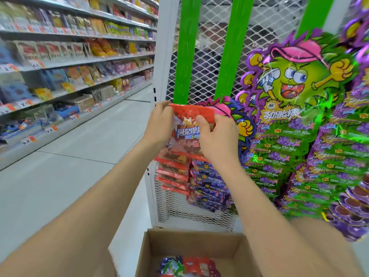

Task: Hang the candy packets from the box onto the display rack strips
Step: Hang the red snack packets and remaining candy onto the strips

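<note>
A red candy packet (186, 116) is held up against the bottom end of the leftmost green strip (184, 48). My left hand (159, 124) grips its left top edge. My right hand (216, 134) pinches its right side, thumb on the front. Below it several red packets (172, 168) hang on the same strip. A second green strip (232, 47) beside it carries purple packets (207, 182). The open cardboard box (191, 242) sits below with a few red and purple packets (189, 266) inside.
Large green-and-purple candy displays (295, 100) fill the rack's right side, hanging from a third green strip (315, 15). The white mesh rack panel (199, 210) stands behind the strips. Store shelves (69, 62) full of snacks line the aisle on the left, with grey floor tiles between.
</note>
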{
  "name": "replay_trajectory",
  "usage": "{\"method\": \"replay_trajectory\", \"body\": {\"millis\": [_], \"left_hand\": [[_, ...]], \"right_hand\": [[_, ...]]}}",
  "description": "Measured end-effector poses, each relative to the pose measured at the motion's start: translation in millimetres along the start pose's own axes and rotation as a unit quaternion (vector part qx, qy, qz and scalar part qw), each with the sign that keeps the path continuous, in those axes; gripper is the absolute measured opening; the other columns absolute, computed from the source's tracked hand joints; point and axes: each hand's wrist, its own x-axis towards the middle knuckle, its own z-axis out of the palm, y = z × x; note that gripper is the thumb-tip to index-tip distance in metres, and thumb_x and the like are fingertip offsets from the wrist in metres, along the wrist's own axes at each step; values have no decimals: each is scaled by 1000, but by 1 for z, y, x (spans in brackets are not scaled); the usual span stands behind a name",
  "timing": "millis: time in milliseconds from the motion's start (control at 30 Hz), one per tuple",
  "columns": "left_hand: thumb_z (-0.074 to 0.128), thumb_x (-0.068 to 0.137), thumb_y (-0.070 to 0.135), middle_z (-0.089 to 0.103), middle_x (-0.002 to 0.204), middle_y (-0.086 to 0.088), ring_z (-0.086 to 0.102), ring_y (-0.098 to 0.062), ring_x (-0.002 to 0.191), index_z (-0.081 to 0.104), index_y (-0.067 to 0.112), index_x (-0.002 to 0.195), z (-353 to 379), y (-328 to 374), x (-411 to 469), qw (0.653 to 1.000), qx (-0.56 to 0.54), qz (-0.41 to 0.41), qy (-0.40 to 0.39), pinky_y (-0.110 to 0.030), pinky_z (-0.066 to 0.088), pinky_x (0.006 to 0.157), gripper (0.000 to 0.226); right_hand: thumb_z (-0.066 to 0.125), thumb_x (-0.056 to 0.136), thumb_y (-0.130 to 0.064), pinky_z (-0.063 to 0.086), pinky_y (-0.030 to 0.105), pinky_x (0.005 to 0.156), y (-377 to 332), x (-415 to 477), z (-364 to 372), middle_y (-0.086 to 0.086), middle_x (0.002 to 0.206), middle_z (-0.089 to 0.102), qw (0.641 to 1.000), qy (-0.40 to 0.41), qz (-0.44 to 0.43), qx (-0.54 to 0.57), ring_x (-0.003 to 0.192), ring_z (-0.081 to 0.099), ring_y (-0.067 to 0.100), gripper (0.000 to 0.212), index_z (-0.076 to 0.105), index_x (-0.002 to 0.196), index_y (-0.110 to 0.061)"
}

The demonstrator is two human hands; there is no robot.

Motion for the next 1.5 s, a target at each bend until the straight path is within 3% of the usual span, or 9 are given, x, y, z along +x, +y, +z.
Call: {"method": "replay_trajectory", "body": {"millis": [167, 300, 500, 733, 900, 1033, 1233, 1367, 1500], "left_hand": [[45, 95, 23, 54, 82, -6, 54, -23, 69, 52, 19, 78, 4, 7, 11, 990, -113, -78, -11, -29, 50, 54, 18], [60, 84, 40, 75, 105, -19, 73, -35, 78, 70, 13, 99, 0, 8, 9, 974, -197, -113, -30, -59, 62, 69, 32], [70, 98, 44, 81, 93, -7, 79, -25, 72, 74, 16, 106, -5, 11, 11, 961, -224, -146, -75, -42, 60, 52, 29], [68, 100, 42, 80, 110, -15, 79, -34, 93, 73, 14, 106, -8, 12, 11, 961, -200, -153, -116, -57, 62, 83, 29], [56, 109, 36, 80, 94, -11, 78, -26, 82, 67, 8, 108, -7, 8, 6, 962, -196, -158, -109, -44, 64, 79, 30], [54, 110, 37, 79, 107, -20, 77, -40, 102, 67, 7, 106, -7, 8, -3, 967, -181, -142, -110, -69, 54, 100, 33], [54, 111, 35, 75, 114, -27, 73, -49, 107, 72, 11, 98, -9, 2, -12, 972, -175, -122, -103, -80, 48, 97, 32], [51, 112, 33, 76, 116, -24, 76, -41, 104, 73, 12, 111, -15, -2, -17, 975, -173, -88, -109, -70, 58, 91, 30], [54, 111, 33, 81, 102, -8, 80, -22, 90, 73, 16, 115, -16, -14, -23, 992, -65, -3, -104, -39, 67, 66, 26]], "right_hand": [[64, 103, -32, 31, 40, 56, -8, 31, 24, -1, 56, 48, 999, -28, 21, 15, 55, 51, 21, 43, 51, 65, -17], [61, 103, -32, 29, 35, 65, -10, 41, 34, -6, 67, 53, 995, -23, 78, 51, 69, 51, 21, 29, 62, 84, -10], [57, 103, -34, 32, 35, 57, -14, 41, 39, -6, 58, 51, 994, -28, 76, 76, 59, 51, 21, 42, 47, 65, -19], [57, 102, -34, 34, 32, 64, -14, 43, 35, -6, 58, 52, 990, -45, 104, 78, 58, 48, 17, 41, 47, 65, -19], [60, 101, -40, 38, 32, 75, -18, 39, 23, -4, 73, 56, 990, -76, 100, 67, 82, 56, 22, 34, 53, 84, -11], [55, 103, -46, 43, 41, 82, -6, 33, 29, 8, 102, 64, 988, -88, 112, 59, 108, 58, 33, 33, 54, 100, -13], [60, 102, -44, 45, 38, 81, 4, 20, 28, -2, 89, 64, 990, -86, 106, 32, 97, 58, 26, 35, 62, 110, -9], [66, 100, -42, 33, 33, 68, 8, 12, 25, -9, 83, 70, 996, -63, 67, 2, 79, 60, 19, 25, 71, 94, -19], [64, 101, -43, 44, 35, 69, 14, 7, 32, -7, 86, 74, 998, -23, 55, -20, 80, 68, 20, 27, 76, 104, -19]]}}
